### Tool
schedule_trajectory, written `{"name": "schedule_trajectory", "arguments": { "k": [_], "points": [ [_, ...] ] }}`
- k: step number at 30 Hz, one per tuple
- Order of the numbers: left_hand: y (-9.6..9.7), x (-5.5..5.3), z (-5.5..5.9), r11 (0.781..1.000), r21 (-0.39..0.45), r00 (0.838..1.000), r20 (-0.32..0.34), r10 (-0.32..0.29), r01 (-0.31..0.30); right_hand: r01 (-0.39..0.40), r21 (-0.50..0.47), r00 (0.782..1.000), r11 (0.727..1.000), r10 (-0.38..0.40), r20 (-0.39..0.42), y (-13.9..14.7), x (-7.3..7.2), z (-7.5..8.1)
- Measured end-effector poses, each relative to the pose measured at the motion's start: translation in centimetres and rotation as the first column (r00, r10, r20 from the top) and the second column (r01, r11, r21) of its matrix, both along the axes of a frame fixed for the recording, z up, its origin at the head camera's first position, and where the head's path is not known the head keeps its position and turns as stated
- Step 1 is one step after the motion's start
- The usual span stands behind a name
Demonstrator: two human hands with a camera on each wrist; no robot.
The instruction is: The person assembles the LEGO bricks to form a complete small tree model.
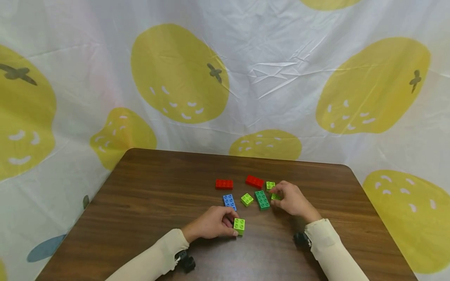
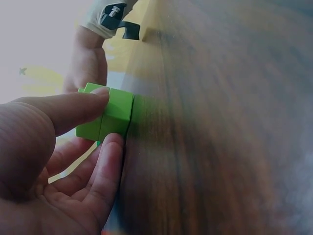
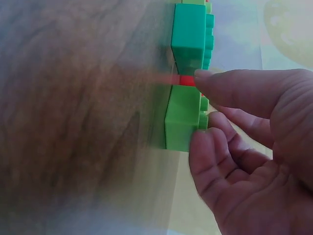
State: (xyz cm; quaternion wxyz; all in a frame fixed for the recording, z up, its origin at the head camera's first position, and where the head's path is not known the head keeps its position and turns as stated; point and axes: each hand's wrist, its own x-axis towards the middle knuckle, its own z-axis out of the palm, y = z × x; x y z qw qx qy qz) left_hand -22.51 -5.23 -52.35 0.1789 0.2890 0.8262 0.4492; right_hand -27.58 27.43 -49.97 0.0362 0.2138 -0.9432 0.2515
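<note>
Seemingly got only partway on the desk (image 1: 161,175): used the left grip (image 1: 212,223) to pinch, half-curled the right grip (image 1: 292,199), couldn't tell whether grasping; left unjoined two red bricks (image 1: 224,184), a green brick (image 1: 261,200), a blue brick (image 1: 229,201); pinched, before the blue brick, a lime stack (image 1: 239,226), apparently two joined; bracketed rightward one lime brick (image 3: 183,120); left loose two small lime bricks (image 1: 247,200).

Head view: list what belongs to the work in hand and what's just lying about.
In the job, it seems:
lime stack in the left grip
lime brick by the right grip
loose lime bricks, perhaps, by colour

Lying about, apparently:
two red bricks
green brick
blue brick
</note>
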Motion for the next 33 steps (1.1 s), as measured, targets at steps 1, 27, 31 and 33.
{"name": "schedule_trajectory", "arguments": {
  "k": [1, 27, 31, 33],
  "points": [
    [0.0, 0.0, 0.0, 1.0, 0.0, 1.0, 0.001, -0.001, 0.001, 0.002, 0.003, 1.0, 1.0, -0.002, 0.003, 0.0, 0.0, 0.0],
    [-0.2, -0.2, -0.1, 1.0, 0.01, 1.0, -0.002, -0.016, 0.016, -0.017, -0.034, 0.999, 0.999, 0.015, -0.04, -0.2, 0.8, 1.2],
    [-0.2, -0.2, -0.1, 1.0, -0.002, 1.0, -0.009, -0.017, 0.017, -0.047, -0.091, 0.999, 0.995, 0.047, -0.007, -0.9, 1.3, 2.0],
    [-0.2, -0.2, -0.1, 1.0, -0.002, 1.0, -0.01, -0.017, 0.017, -0.067, -0.116, 0.998, 0.991, 0.068, 0.008, -1.3, 1.6, 2.4]
  ]
}}
